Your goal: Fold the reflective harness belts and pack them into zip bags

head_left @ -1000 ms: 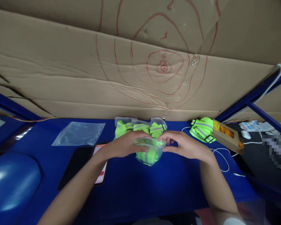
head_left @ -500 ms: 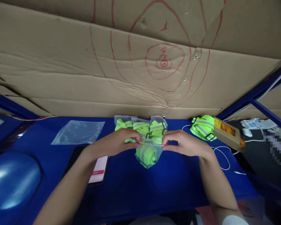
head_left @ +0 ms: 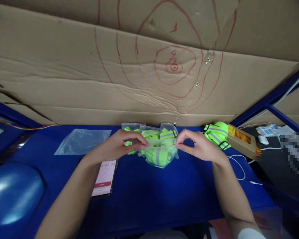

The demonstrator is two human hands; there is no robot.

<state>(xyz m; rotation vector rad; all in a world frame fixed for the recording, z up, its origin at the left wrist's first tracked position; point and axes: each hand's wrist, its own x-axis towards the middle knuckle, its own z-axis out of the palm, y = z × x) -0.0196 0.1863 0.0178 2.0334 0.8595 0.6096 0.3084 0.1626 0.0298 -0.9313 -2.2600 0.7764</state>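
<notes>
Between my hands hangs a clear plastic zip bag (head_left: pixel 159 156) with a folded neon-green reflective strap inside. My left hand (head_left: pixel 126 143) pinches the left end of its top edge between thumb and fingers. At the right end of the same edge, my right hand (head_left: pixel 194 144) pinches it too. Just behind are several similar bagged green straps (head_left: pixel 168 133), partly covered by the held bag and my left hand. A flat clear plastic bag (head_left: pixel 83 141) lies to the left of my left hand.
A phone (head_left: pixel 105 179) with a lit screen lies beneath my left forearm. On the right are an unbagged green reflective strap (head_left: pixel 217 134), a cardboard box (head_left: pixel 244 142) and a white cable (head_left: pixel 239 166). Cardboard (head_left: pixel 64 66) with red rings rises behind the blue table (head_left: pixel 164 199).
Both hands have lifted the bag a little and moved slightly apart, pulling its top edge wider. The bag's bottom now sits higher and nearer the bags behind.
</notes>
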